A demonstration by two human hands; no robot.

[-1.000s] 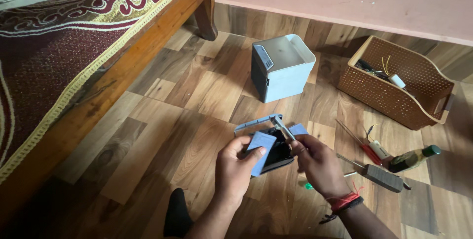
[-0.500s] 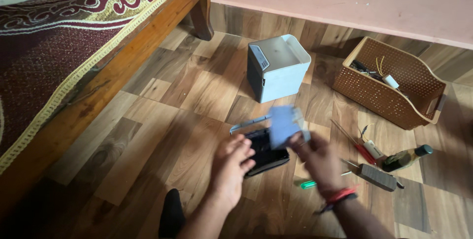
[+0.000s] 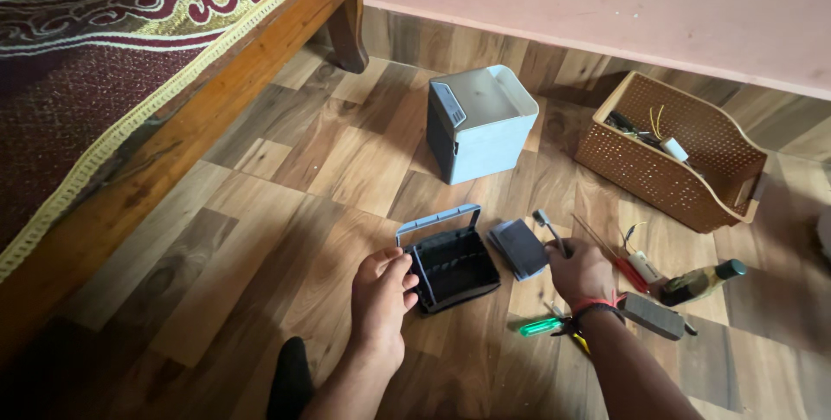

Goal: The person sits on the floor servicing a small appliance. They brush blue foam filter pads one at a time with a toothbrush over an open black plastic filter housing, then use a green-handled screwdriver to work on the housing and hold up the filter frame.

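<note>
left hand (image 3: 381, 297) rests on the floor with fingers curled against the left edge of the black tray-like part (image 3: 453, 266); thumb and fingertips touch its rim, so it is steadied rather than lifted. the grip is loose, a brace and not a full clasp. the tray lies flat on the wood-pattern floor (image 3: 260, 212), open side up, ribbed inside, with a grey-blue bar or handle (image 3: 437, 220) along its far edge.

right hand (image 3: 578, 271) is closed round a small brush (image 3: 547, 228), bristle end pointing up and away from the wrist, just beside the dark grey-blue flat panel (image 3: 518, 247). that panel lies on the floor touching or nearly touching the tray's right side; cannot tell which. red band on the right wrist.

outward: behind the right wrist, a green-handled screwdriver (image 3: 542, 326), a grey block (image 3: 653, 315), a red-handled tool (image 3: 625, 270) and a small dark bottle (image 3: 703, 281) lie loose on the floor, kept within reach on the right. farther off, a pale blue box-shaped housing (image 3: 480, 121) stands on the floor, well apart from the tray. a woven brown basket (image 3: 684, 169) with wires and small bits sits by the wall on the right. a wooden bed frame (image 3: 156, 160) with patterned cover runs along the left.
</note>
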